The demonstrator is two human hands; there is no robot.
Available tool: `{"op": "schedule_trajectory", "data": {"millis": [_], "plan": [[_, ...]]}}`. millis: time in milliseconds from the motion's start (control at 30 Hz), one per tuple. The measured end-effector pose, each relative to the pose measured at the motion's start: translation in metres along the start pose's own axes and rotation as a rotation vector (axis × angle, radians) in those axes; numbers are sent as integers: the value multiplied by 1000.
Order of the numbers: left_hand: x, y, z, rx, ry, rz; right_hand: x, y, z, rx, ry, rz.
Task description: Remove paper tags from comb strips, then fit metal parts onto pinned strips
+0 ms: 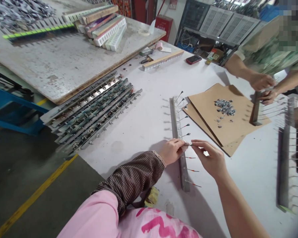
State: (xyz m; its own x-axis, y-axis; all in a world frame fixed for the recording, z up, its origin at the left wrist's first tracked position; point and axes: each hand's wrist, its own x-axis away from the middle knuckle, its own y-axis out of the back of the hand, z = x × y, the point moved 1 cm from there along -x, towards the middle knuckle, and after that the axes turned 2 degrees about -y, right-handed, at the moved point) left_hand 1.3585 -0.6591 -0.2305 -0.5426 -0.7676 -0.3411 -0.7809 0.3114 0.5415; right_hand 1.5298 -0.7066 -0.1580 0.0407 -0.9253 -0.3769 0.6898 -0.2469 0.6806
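A long grey metal bar (174,120) lies on the white table in front of me, with a row of thin wires (193,170) sticking out of its right side. The far wires carry dark, flared tips (188,134); the near ones end in red-orange. My left hand (173,151) is closed over the bar, fingertips pinched around something hidden at one wire. Facing it, my right hand (212,158) pinches a small dark-grey piece (190,144) between thumb and forefinger. The fingertips of both hands almost meet there.
Brown cardboard sheets (206,112) hold a pile of small grey pieces (224,107). Stacked metal bars (94,112) lie left. A co-worker's hands (263,86) work at another bar (256,109). More wired bars (283,165) stand right. A phone (193,59) lies behind.
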Motion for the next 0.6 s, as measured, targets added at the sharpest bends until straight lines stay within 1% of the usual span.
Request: {"op": "schedule_trajectory", "data": {"millis": [67, 200, 233, 300, 400, 467, 600], "plan": [[0, 0, -1, -8, 13, -9, 0, -2, -4, -42, -32, 17], [0, -1, -1, -5, 37, -15, -1, -9, -19, -244, -211, 60], [0, -2, 0, -1, 34, -14, -2, -11, -22, -274, -232, 67], [0, -3, 1, 0, 32, -11, -2, -14, -25, -260, -204, 65], [0, -3, 2, -17, 47, -9, -2, -20, -23, -177, -90, 35], [0, -4, 3, -16, 47, -16, -2, -24, -21, -160, -40, 8], [-2, -2, 3, -10, 31, -26, -2, -31, -19, -195, -28, 19]]}}
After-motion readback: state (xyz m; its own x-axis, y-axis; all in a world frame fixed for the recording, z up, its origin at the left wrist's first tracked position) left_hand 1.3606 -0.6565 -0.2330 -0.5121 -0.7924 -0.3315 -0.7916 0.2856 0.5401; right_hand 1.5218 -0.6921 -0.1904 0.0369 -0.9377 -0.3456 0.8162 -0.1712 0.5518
